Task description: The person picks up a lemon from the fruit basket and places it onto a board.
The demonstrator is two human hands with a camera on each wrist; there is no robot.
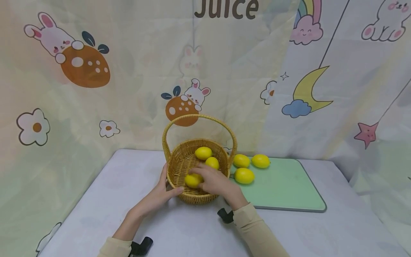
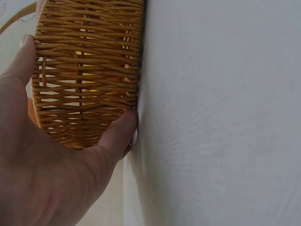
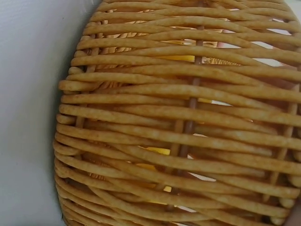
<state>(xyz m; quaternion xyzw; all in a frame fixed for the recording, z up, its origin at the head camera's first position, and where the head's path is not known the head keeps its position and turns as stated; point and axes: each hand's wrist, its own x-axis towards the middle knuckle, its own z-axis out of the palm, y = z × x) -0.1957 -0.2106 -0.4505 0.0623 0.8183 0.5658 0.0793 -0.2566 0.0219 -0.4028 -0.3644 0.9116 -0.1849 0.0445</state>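
A round wicker basket [image 1: 199, 200] with a tall hoop handle stands on the table. My left hand [image 1: 160, 194] grips its left side, thumb at the front rim and fingers along the outer wall. The left wrist view shows that hand [image 2: 61, 174] spread against the weave. Inside the basket, my right hand [image 1: 215, 180] pinches a lemon [image 1: 193, 181] near the front. Two more lemons lie behind it, one toward the back [image 1: 203, 153] and one partly covered by the hand [image 1: 212, 163]. In the right wrist view the basket wall [image 3: 188, 113] hides the fingers.
To the right of the basket lies a green cutting board [image 1: 285, 189] with a grey edge. Three lemons rest at its left end: one in front [image 1: 244, 176] and two behind, a left lemon [image 1: 241, 161] and a right lemon [image 1: 260, 161]. A printed cloth [image 1: 138, 71] hangs behind the table.
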